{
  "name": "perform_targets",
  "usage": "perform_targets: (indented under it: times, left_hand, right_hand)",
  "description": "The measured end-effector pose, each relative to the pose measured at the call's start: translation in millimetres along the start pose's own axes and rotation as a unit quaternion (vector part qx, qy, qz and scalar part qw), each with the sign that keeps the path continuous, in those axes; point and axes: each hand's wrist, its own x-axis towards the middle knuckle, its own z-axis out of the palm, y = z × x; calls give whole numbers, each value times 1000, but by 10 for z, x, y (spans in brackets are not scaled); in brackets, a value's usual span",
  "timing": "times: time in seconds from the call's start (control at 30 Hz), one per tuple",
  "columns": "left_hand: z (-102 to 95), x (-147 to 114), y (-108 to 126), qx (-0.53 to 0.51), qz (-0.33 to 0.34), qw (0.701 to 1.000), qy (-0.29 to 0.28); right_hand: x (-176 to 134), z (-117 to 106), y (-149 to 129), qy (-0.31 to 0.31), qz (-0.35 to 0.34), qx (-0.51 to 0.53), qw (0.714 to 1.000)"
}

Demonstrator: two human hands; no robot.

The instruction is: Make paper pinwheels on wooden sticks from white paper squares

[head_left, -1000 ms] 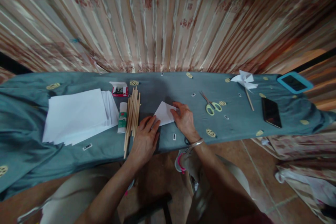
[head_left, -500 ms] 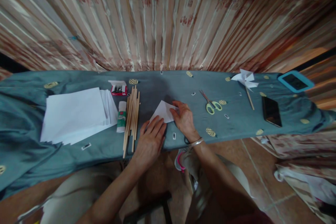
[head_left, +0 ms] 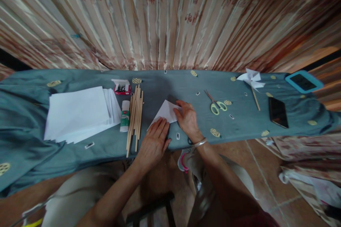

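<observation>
A white sheet of paper (head_left: 166,110), folded to a triangle, lies on the table in front of me. My left hand (head_left: 156,140) rests on its near left edge with fingers stretched out flat. At the paper's right corner, my right hand (head_left: 188,118) has thumb and fingers closed on it, a bracelet round the wrist. Left of the paper are a bundle of wooden sticks (head_left: 135,115) and a green and white glue stick (head_left: 125,116). Scissors (head_left: 215,103) with pale green handles lie to the right, blades partly apart.
A stack of white paper (head_left: 77,113) is on the left, near a red box (head_left: 122,87) of small dark items. Farther right lie a paper pinwheel (head_left: 252,78) on a stick, a black phone (head_left: 278,112) and a blue-framed device (head_left: 304,81). A curtain (head_left: 170,21) hangs behind.
My left hand has slid slightly down along the paper's left edge, its fingers closer together. The right hand keeps its place at the corner. The whole view has shifted a little.
</observation>
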Motion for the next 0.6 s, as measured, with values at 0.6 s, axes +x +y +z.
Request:
perform_targets:
  times: [0.6]
  left_hand:
    - [-1, 11, -7, 1, 2, 1000, -13]
  right_hand:
    - [-337, -186, 171, 31, 24, -132, 990]
